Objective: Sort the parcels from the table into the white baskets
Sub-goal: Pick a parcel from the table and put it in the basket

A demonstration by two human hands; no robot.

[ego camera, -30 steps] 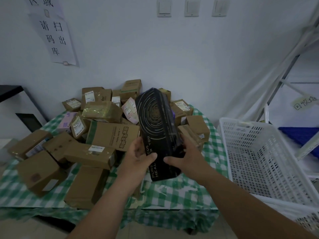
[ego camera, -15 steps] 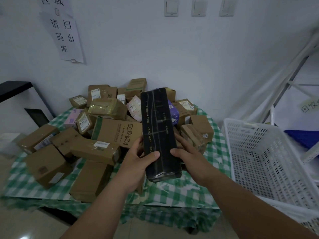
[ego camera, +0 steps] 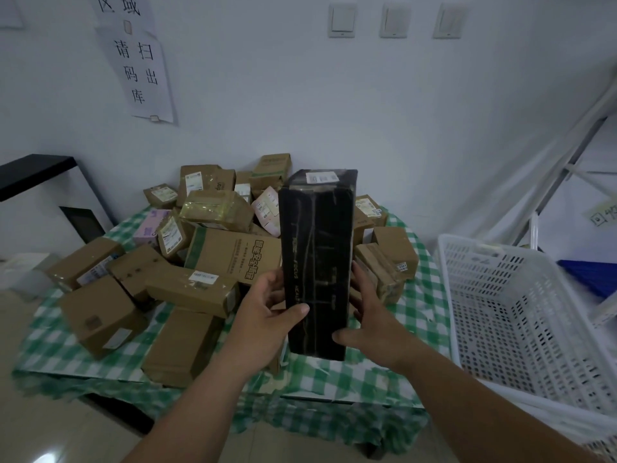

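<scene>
The left hand (ego camera: 267, 315) and right hand (ego camera: 370, 315) meet at the centre of the frame, both gripping the lower part of a tall black box (ego camera: 317, 262). The left thumb lies across the box's front face with the fingers wrapped round its left side; the right thumb presses the lower right corner and the fingers curl behind the right side. The box stands almost upright, lifted above the table (ego camera: 384, 372), with a small white label on its top end and faint gold lettering running up its front. Clear tape creases show on the dark wrap.

Behind and to the left of the box, a heap of brown parcels (ego camera: 197, 289) covers the green-and-white checked cloth on the table. Among them lie a long carton (ego camera: 233, 255) with a green stripe and printed characters, a pink parcel (ego camera: 147, 225) at centre left, and a pale pink-white one (ego camera: 267, 208) just left of the box's upper part. More brown parcels sit just right of the box, near the right hand.

At the right of the frame a white basket (ego camera: 521, 329) with perforated walls stands beside the table; what can be seen of its inside holds nothing. A white metal frame (ego camera: 567, 142) leans behind it at upper right.

On the wall, a paper sign (ego camera: 140, 61) with handwritten characters hangs at upper left, and three switches (ego camera: 394, 20) sit along the top edge.
</scene>
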